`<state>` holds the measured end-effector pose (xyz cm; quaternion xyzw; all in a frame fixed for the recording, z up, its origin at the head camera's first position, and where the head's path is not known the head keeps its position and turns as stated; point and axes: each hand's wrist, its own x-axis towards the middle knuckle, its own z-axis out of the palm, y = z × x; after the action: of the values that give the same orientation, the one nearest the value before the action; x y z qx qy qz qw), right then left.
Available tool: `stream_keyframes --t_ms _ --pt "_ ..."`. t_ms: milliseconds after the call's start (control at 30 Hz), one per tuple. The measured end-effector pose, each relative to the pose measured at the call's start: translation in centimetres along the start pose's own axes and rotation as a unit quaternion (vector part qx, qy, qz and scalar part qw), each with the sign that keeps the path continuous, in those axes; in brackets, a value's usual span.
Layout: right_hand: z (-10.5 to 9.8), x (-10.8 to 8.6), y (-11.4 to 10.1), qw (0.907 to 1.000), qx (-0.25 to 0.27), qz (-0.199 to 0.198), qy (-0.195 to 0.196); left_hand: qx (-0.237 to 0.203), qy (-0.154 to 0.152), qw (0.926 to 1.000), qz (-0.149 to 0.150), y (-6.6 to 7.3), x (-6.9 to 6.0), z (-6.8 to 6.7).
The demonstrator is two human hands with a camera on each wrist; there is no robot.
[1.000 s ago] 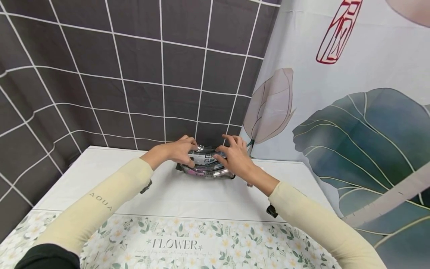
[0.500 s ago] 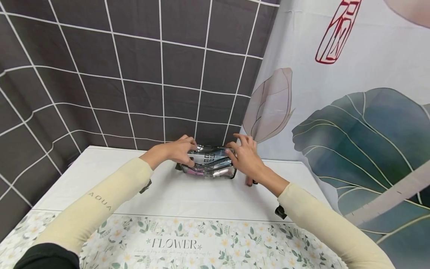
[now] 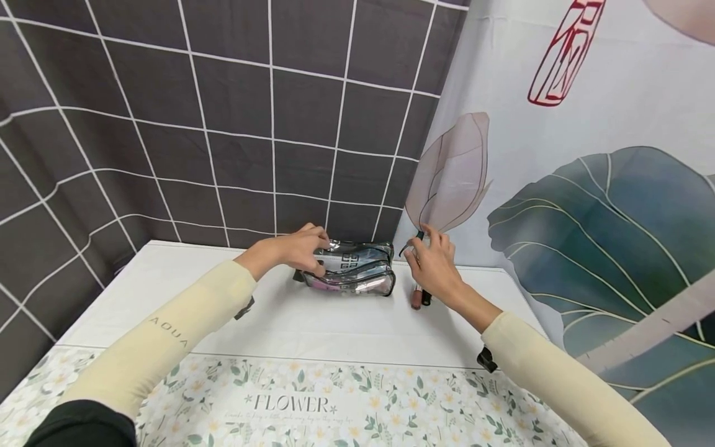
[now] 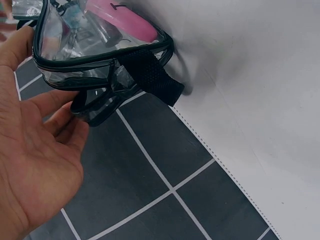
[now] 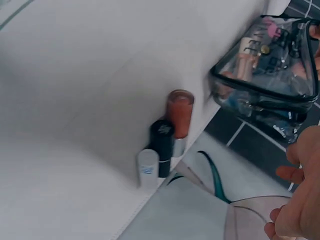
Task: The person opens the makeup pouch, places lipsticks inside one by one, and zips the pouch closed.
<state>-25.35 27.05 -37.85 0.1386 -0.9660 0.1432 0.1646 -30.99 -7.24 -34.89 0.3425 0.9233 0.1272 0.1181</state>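
Note:
A clear cosmetic bag (image 3: 365, 268) with black piping stands at the back of the white table. My left hand (image 3: 295, 251) grips its left end, the thumb in front and the other fingers behind. Inside the bag, a pink item (image 4: 122, 19) shows in the left wrist view. My right hand (image 3: 437, 263) hovers to the bag's right, fingers loosely bent, with nothing visible in them. Below it are a reddish-brown lip tube (image 5: 180, 112), a black tube (image 5: 162, 140) and a white-capped tube (image 5: 148, 167), grouped close together. The right hand partly covers this group in the head view.
The white table (image 3: 313, 335) has a flower-printed cloth (image 3: 268, 413) along its front. Behind it hangs a dark grid-pattern curtain (image 3: 223, 93). A white hanging with printed leaves (image 3: 603, 217) stands at the right, near the right hand.
My right hand has left the bag's right end and moved right, over the tubes. More of the bag and tubes now shows. My left hand has stayed on the bag.

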Motion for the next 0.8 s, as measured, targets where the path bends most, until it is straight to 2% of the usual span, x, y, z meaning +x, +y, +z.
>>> stream_keyframes --t_ms 133,367,567,800 --pt "0.1 -0.4 0.7 0.9998 -0.01 0.011 -0.013 0.0 -0.005 1.0 -0.003 0.0 0.0 -0.2" --pt "0.4 -1.2 1.6 0.9996 -0.024 0.007 -0.016 0.004 0.004 1.0 0.0 -0.1 0.1 0.0" --pt "0.6 -2.1 2.0 0.998 -0.032 0.016 -0.052 -0.007 -0.01 0.9999 -0.004 -0.1 -0.2 0.7" --pt "-0.3 -2.4 2.6 0.9923 -0.066 0.034 -0.099 -0.003 -0.001 1.0 0.0 0.0 -0.2 0.2"
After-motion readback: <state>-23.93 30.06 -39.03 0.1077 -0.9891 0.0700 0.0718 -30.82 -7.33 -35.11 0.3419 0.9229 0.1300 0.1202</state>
